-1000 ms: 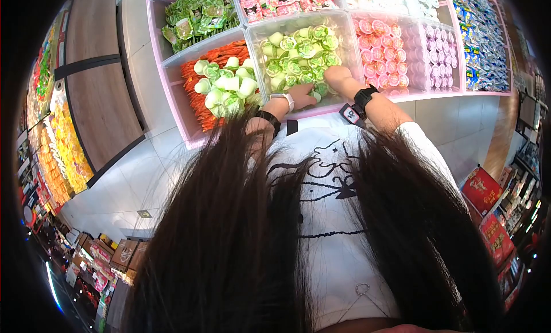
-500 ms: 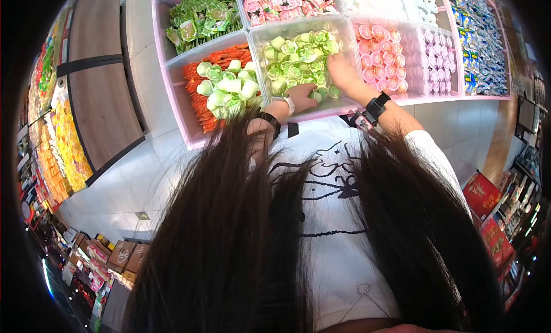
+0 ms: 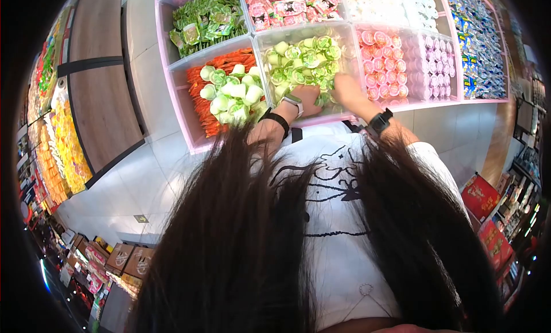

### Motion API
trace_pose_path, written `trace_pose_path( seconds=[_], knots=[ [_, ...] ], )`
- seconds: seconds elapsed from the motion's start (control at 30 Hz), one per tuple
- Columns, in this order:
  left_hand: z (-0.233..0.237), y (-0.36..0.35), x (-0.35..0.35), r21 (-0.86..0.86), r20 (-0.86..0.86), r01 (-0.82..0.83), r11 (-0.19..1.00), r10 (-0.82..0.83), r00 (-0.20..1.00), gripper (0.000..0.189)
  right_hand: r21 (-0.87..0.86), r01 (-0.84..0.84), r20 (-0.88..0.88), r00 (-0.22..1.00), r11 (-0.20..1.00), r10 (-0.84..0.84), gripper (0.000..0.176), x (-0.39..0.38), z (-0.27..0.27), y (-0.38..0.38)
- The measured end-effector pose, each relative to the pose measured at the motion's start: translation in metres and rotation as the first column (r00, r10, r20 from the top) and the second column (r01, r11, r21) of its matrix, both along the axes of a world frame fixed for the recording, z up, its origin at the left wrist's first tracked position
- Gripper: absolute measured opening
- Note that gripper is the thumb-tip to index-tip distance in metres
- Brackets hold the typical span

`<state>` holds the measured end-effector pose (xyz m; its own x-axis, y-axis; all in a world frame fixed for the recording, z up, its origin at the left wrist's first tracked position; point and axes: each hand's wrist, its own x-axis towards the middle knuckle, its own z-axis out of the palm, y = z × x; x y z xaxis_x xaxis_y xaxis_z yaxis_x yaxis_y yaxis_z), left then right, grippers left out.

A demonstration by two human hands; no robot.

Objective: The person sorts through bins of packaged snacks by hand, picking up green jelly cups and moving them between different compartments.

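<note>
Both hands are in at the front edge of the pink display bin [image 3: 324, 120]! They're down in the clear-walled compartment [image 3: 304, 29] at the middle of that edge, where the green-lidded cups [image 3: 307, 57] lie heaped, most of the pile towards the compartment's back edge. The left hand [image 3: 308, 96] comes in over the front edge, a pale watch [image 3: 294, 103] on its wrist, its fingers bent down among the nearest cups. Wide, narrow or gripping one? Can't tell from here, the back of the hand covers them. And the right hand [image 3: 346, 91], just beside it, sits by the compartment's right wall, black watch [image 3: 380, 122] at the wrist; its fingers are hidden too, so no call on whether they hold a cup.

Next door, at the bin's front left corner, a mound of pale green cups [image 3: 235, 93] sits on orange-red packets [image 3: 202, 106]. Over to the right along the front edge, pink and orange cups [image 3: 383, 69], then purple ones [image 3: 439, 69]. Behind the hands' compartment, pink packets [image 3: 290, 9] fill another.
</note>
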<state>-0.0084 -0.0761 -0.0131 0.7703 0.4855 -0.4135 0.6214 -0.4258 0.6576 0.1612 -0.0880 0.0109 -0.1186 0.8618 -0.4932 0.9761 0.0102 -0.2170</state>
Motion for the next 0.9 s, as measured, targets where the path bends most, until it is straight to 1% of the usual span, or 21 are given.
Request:
trace_pose_path(
  seconds=[0.1,0.2,0.3,0.33,0.37,0.4,0.43,0.5,0.53,0.57,0.6,0.67,0.7,0.77,0.8,0.87,0.9],
  knots=[
    [-0.003,0.000,0.000,0.041,-0.005,0.019,0.999,-0.019,1.000,0.072,-0.162,0.146,-0.015,0.989,0.976,-0.150,0.029,-0.008,0.019,-0.015],
    [-0.006,-0.003,-0.002,0.093,0.024,0.011,0.996,-0.013,1.000,0.075,-0.184,0.178,-0.036,0.982,0.967,-0.188,0.033,-0.008,0.010,-0.023],
    [0.002,0.001,-0.002,-0.003,-0.007,-0.009,1.000,0.009,1.000,0.060,-0.120,0.272,-0.101,0.953,0.955,-0.284,0.036,-0.005,-0.002,-0.021],
    [-0.005,0.000,0.000,-0.238,0.067,-0.191,0.952,0.212,0.975,0.052,-0.064,0.319,-0.186,0.927,0.946,-0.325,0.037,-0.004,-0.002,-0.021],
    [-0.017,-0.001,0.002,-0.468,0.088,-0.332,0.819,0.417,0.905,0.045,-0.012,0.367,-0.272,0.894,0.930,-0.357,0.037,-0.004,-0.002,-0.020],
    [-0.011,0.001,0.003,-0.670,0.053,-0.420,0.613,0.603,0.796,0.039,0.034,0.418,-0.359,0.853,0.908,-0.379,0.038,-0.006,0.001,-0.019],
    [-0.005,0.004,0.004,-0.937,-0.177,-0.348,0.028,0.823,0.540,0.034,0.080,0.415,-0.447,0.828,0.906,-0.340,0.038,-0.009,0.003,-0.017],
    [0.006,0.007,-0.005,-0.967,-0.234,-0.205,-0.150,0.841,0.488,0.035,0.168,0.420,-0.603,0.760,0.892,-0.244,0.039,-0.014,0.007,-0.016],
    [0.008,0.008,-0.009,-0.964,-0.265,-0.124,-0.234,0.845,0.464,0.036,0.197,0.414,-0.642,0.740,0.889,-0.202,0.040,-0.015,0.007,-0.015],
    [0.005,0.009,-0.012,-0.958,-0.258,-0.003,-0.288,0.850,0.459,0.033,0.227,0.409,-0.678,0.718,0.884,-0.157,0.041,-0.016,0.006,-0.014],
    [0.008,0.009,-0.011,-0.953,-0.277,-0.006,-0.304,0.857,0.435,0.030,0.259,0.405,-0.711,0.695,0.877,-0.111,0.043,-0.016,0.006,-0.013],
    [0.016,0.011,-0.010,-0.942,-0.311,-0.009,-0.334,0.867,0.388,0.026,0.089,0.396,-0.831,0.536,0.914,-0.151,0.041,-0.014,0.006,-0.014],
    [0.018,0.012,-0.010,-0.955,-0.292,-0.070,-0.288,0.871,0.394,0.028,0.004,0.377,-0.876,0.448,0.926,-0.178,0.040,-0.013,0.006,-0.015],
    [0.023,0.013,-0.008,-0.963,-0.254,-0.190,-0.191,0.875,0.412,0.032,-0.173,0.385,-0.826,0.445,0.906,-0.346,0.037,-0.007,0.003,-0.015],
    [0.020,0.012,-0.008,-0.955,-0.274,-0.225,-0.192,0.862,0.426,0.030,-0.260,0.390,-0.789,0.442,0.883,-0.427,0.036,-0.005,0.001,-0.015],
    [0.012,0.010,-0.006,-0.937,-0.311,-0.295,-0.189,0.836,0.452,0.026,-0.112,0.578,-0.792,0.440,0.808,-0.424,0.027,-0.011,-0.010,-0.017],
    [0.010,0.010,-0.005,-0.923,-0.322,-0.350,-0.160,0.818,0.477,0.027,-0.036,0.658,-0.793,0.439,0.752,-0.422,0.023,-0.014,-0.017,-0.019]
  ],
)
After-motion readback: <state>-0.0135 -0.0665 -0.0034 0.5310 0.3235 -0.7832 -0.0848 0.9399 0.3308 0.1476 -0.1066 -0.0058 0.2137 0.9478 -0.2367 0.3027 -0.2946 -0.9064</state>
